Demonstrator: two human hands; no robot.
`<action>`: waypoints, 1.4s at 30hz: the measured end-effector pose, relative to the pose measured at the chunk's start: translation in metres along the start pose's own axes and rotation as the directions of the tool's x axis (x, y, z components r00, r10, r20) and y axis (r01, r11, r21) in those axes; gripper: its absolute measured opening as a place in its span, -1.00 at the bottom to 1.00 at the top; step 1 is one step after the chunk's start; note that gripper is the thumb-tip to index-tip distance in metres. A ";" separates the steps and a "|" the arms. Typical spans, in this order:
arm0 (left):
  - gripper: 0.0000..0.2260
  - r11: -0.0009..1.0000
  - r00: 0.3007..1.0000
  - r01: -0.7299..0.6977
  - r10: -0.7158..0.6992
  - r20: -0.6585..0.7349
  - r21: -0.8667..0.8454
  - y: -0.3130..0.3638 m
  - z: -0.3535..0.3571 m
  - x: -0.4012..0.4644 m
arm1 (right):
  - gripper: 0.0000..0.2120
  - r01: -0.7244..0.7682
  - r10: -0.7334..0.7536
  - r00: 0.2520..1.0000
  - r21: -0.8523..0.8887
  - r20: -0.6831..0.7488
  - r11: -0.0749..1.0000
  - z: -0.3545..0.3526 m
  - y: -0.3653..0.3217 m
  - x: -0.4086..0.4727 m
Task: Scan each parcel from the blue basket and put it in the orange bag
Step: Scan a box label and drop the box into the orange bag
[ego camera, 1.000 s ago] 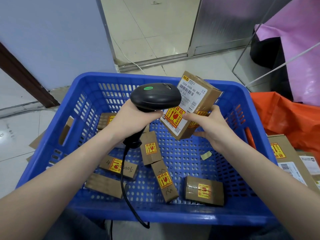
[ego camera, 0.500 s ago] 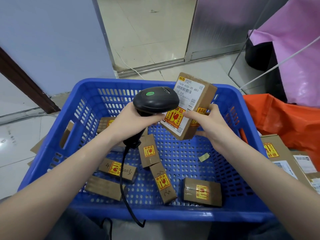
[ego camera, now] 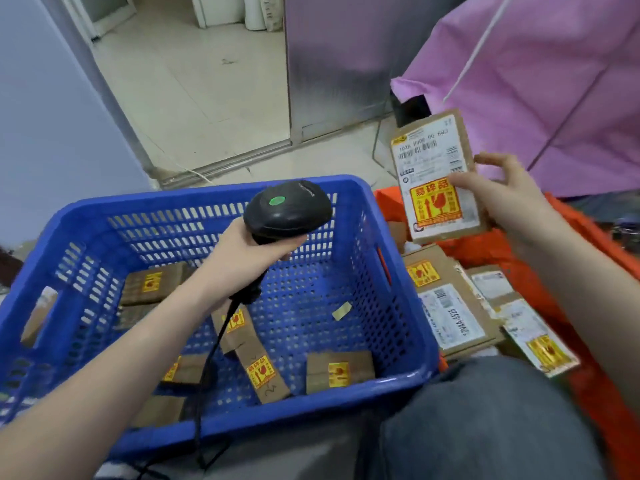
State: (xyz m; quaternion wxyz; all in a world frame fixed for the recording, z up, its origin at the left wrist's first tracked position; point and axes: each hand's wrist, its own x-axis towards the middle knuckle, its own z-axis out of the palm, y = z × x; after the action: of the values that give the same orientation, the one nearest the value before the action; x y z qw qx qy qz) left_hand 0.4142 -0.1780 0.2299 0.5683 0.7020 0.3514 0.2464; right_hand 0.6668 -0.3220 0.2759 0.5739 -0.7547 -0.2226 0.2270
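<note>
I have the parcel (ego camera: 437, 181) pinched in my right hand (ego camera: 509, 195), label toward me, at right of frame above the orange bag (ego camera: 485, 247), placed to drop in with the ones already there. My left hand (ego camera: 242, 258) grips the scanner (ego camera: 287, 209) over the blue basket (ego camera: 207, 424), ready for the next parcel.

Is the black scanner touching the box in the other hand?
Apart. The head view shows the scanner over the blue basket, while the parcel is held off to the right, with basket rim and floor between them.
</note>
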 end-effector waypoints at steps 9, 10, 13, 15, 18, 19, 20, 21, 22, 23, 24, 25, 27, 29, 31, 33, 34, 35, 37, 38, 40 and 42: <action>-0.82 0.992 0.966 -0.053 0.023 0.256 0.112 0.000 0.131 0.020 | -0.56 -0.257 0.223 0.951 -0.151 -0.213 0.954 -0.117 0.105 -0.003; -0.80 0.991 0.961 -0.058 0.023 0.275 0.119 -0.002 0.142 0.021 | -0.55 -0.302 0.265 0.941 -0.165 -0.213 0.939 -0.124 0.115 -0.005; -0.68 0.987 0.945 -0.082 0.033 0.326 0.137 -0.008 0.171 0.021 | -0.55 -0.383 0.352 0.922 -0.253 -0.160 0.888 -0.144 0.142 -0.013; -0.60 0.973 0.926 -0.113 0.031 0.375 0.200 -0.012 0.183 0.019 | -0.49 -0.356 0.352 0.932 -0.380 -0.083 0.854 -0.155 0.154 -0.020; -0.63 0.954 0.890 -0.164 0.034 0.454 0.251 -0.014 0.195 0.015 | -0.45 -0.283 0.353 0.933 -0.474 0.063 0.833 -0.165 0.159 -0.030; -0.65 0.951 0.881 -0.177 0.038 0.472 0.253 -0.014 0.198 0.014 | -0.46 -0.267 0.355 0.930 -0.485 0.098 0.833 -0.169 0.160 -0.031; -0.64 0.948 0.871 -0.190 0.043 0.489 0.256 -0.012 0.202 0.013 | -0.46 -0.249 0.354 0.927 -0.502 0.125 0.828 -0.172 0.161 -0.032; -0.64 0.944 0.865 -0.201 0.045 0.499 0.263 -0.010 0.205 0.012 | -0.45 -0.227 0.349 0.926 -0.522 0.147 0.822 -0.176 0.162 -0.032; -0.65 0.939 0.860 -0.214 0.051 0.507 0.268 -0.009 0.208 0.011 | -0.44 -0.203 0.341 0.926 -0.548 0.160 0.811 -0.179 0.164 -0.032; -0.66 0.933 0.857 -0.229 0.057 0.513 0.278 -0.006 0.212 0.012 | -0.43 -0.188 0.335 0.929 -0.573 0.161 0.798 -0.182 0.165 -0.031; -0.67 0.924 0.856 -0.244 0.063 0.513 0.295 -0.004 0.216 0.012 | -0.44 -0.180 0.330 0.932 -0.597 0.150 0.782 -0.186 0.166 -0.029; -0.69 0.916 0.858 -0.254 0.066 0.510 0.310 -0.001 0.220 0.014 | -0.45 -0.180 0.325 0.936 -0.614 0.133 0.769 -0.191 0.167 -0.027; -0.70 0.905 0.873 -0.253 0.061 0.483 0.343 0.007 0.231 0.019 | -0.47 -0.198 0.321 0.943 -0.623 0.091 0.757 -0.201 0.168 -0.023; -0.73 0.891 0.895 -0.252 0.067 0.440 0.377 0.018 0.244 0.027 | -0.47 -0.225 0.304 0.952 -0.596 0.033 0.770 -0.213 0.171 -0.017; -0.76 0.891 0.910 -0.260 0.098 0.402 0.371 0.033 0.258 0.038 | -0.45 -0.235 0.258 0.965 -0.589 -0.047 0.773 -0.225 0.176 -0.011; -0.74 0.898 0.913 -0.269 0.122 0.390 0.349 0.045 0.274 0.048 | -0.41 -0.237 0.202 0.971 -0.627 -0.128 0.742 -0.234 0.183 -0.006; -0.73 0.903 0.910 -0.270 0.125 0.396 0.333 0.049 0.281 0.053 | -0.38 -0.233 0.171 0.972 -0.653 -0.159 0.721 -0.238 0.188 -0.003; -0.73 0.909 0.904 -0.267 0.121 0.411 0.320 0.052 0.290 0.056 | -0.36 -0.231 0.145 0.973 -0.675 -0.182 0.701 -0.241 0.194 0.000; -0.77 0.907 0.888 -0.262 0.093 0.450 0.331 0.049 0.305 0.059 | -0.33 -0.238 0.118 0.969 -0.706 -0.215 0.667 -0.244 0.206 0.004; -0.78 0.900 0.882 -0.264 0.080 0.464 0.347 0.046 0.312 0.060 | -0.33 -0.246 0.120 0.967 -0.720 -0.223 0.648 -0.245 0.212 0.006; -0.77 0.880 0.868 -0.278 0.059 0.493 0.385 0.037 0.321 0.058 | -0.34 -0.264 0.145 0.964 -0.736 -0.223 0.624 -0.245 0.225 0.008; -0.79 0.865 0.857 -0.291 0.046 0.513 0.409 0.030 0.324 0.055 | -0.35 -0.274 0.167 0.962 -0.731 -0.217 0.625 -0.244 0.234 0.010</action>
State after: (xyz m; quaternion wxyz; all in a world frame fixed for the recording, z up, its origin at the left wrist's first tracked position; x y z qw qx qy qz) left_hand 0.6966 -0.3409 0.1809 0.4250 0.8866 0.1815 0.0191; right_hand 0.8383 -0.5601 0.1067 0.1890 -0.9588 -0.1651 0.1335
